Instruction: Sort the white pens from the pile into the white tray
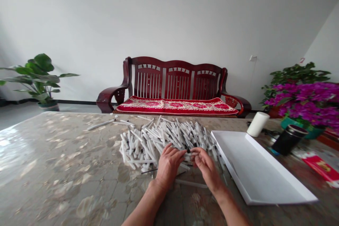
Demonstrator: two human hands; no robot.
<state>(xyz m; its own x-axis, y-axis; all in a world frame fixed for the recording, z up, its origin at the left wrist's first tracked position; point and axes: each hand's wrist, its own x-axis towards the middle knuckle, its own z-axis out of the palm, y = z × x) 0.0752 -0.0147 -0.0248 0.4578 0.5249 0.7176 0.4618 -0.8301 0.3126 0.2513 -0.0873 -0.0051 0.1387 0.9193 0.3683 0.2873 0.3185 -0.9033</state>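
Note:
A heap of white, slim pens (144, 146), some with black parts, lies on the table in front of me. At the near side of the heap, my left hand (169, 162) is closed, its fingertips pinching a pen (188, 150) with a black part. My right hand (206, 167) pinches the same pen from the other side, thumb and fingers together. The fingers cover most of this pen. Below the hands, a single white pen (191, 184) lies on the tabletop, partly behind the right wrist.
To the right lies a shallow white box (265, 166). Beyond it stand a white roll (257, 124), a black cylinder (289, 140) and purple flowers (309, 102). A red packet (321, 167) rests at the far right. Behind the patterned table (79, 169) is a wooden bench (177, 77).

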